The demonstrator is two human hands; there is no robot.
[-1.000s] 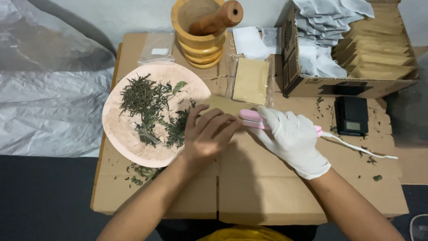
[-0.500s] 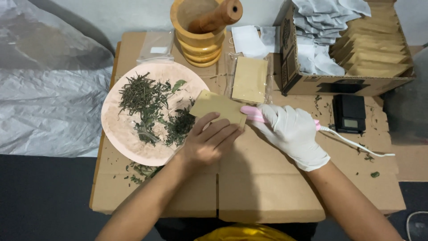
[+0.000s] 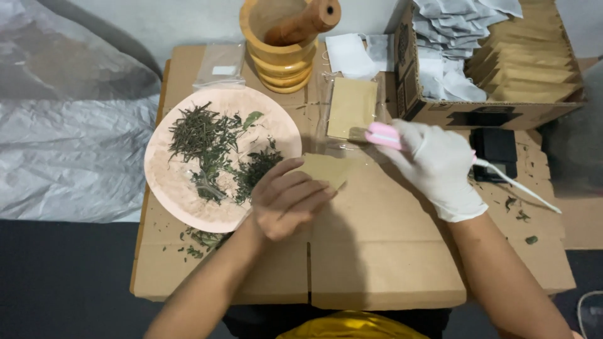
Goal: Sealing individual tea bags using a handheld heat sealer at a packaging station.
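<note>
While the person leans over the flattened cardboard work surface (image 3: 377, 251), the bare left hand (image 3: 286, 201) rests on a small kraft-paper pouch (image 3: 326, 169), fingers curled loosely and pinching its near edge; the pouch lies flat on the cardboard, just beside the rim of the pink plate (image 3: 169, 188). The right hand (image 3: 436, 166), in a white glove, is closed around a pink handheld tool (image 3: 383, 135) with a white cord (image 3: 521, 188) trailing off to the right (what kind of tool it is cannot be told from here). The tool's tip sits at the lower edge of a second kraft pouch (image 3: 352, 107), which lies inside a clear plastic sleeve.

On the plate lie dried green herbs (image 3: 213, 150), some needle-like, some leafy; loose fragments are scattered on the cardboard below the plate. Behind the plate stands a wooden mortar (image 3: 279, 50) with its pestle (image 3: 308, 19) leaning in it. A clear zip bag (image 3: 220, 66) lies to the mortar's left. At upper right an open cardboard box (image 3: 440, 110) holds white and kraft pouches. A small black device (image 3: 496, 150) lies near the box, behind the gloved hand. Grey plastic sheeting (image 3: 69, 125) covers the floor at left.
</note>
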